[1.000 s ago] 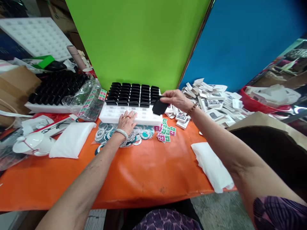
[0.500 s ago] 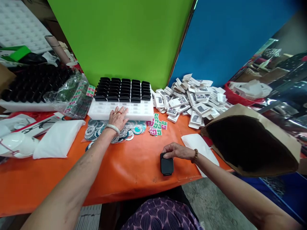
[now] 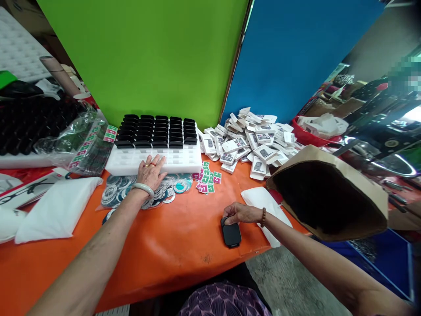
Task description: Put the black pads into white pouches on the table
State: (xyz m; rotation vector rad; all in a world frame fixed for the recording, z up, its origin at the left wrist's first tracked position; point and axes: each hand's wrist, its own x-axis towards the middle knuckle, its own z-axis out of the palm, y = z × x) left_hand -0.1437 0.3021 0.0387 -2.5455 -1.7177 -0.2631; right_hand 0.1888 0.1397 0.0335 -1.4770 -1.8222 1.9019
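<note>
Device (image 3: 232,234) in right hand (image 3: 240,213)

Matt white foam is forming the slotted tray (image 3: 120,163). Inside it, black plastic pieces (image 3: 160,134) are gleaming. In front of the tray, the plastic-like orange surface (image 3: 167,250) is shining and a black case (image 3: 232,235) is looking matt. Right of it, smooth paperboard cartons (image 3: 261,151) are lying.

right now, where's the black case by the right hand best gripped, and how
Probably by the far end of the black case, from the right, thumb on top: its broad flat face is up, and the right hand pinches it there, leaving the near end uncovered.
</note>
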